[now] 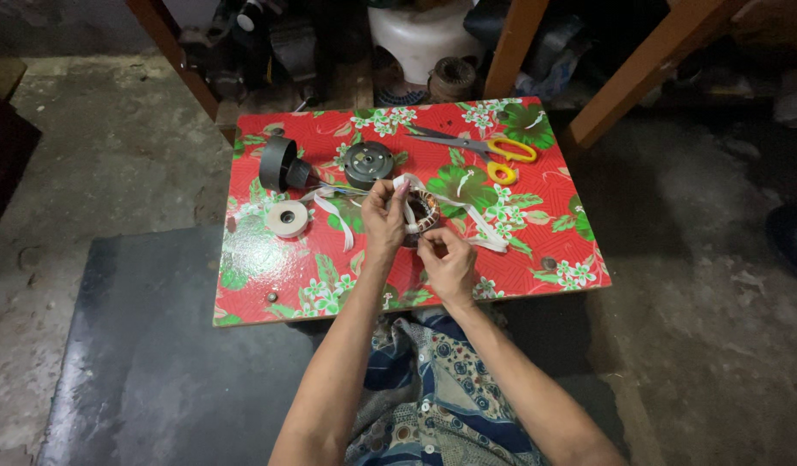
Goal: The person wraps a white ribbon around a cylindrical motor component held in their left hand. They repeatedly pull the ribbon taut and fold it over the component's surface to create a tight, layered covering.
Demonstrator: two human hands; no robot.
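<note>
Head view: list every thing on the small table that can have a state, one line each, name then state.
Copper coil ring: held over the table, partly wrapped in white tape.
Left hand: gripping the ring's left side.
Right hand: pinching at the ring's lower edge.
White tape strips: loose, trailing across the table.
Tape roll: lying flat.
Scissors: closed, lying flat.
Black cup-shaped part: on its side.
Grey round disc: lying flat.

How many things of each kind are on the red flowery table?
Round copper-wound coil held in both hands: 1
White tape roll: 1
Yellow-handled scissors: 1
Dark grey round metal parts: 2
Loose white tape strips: cannot count exactly
Total, without strips: 5
</note>
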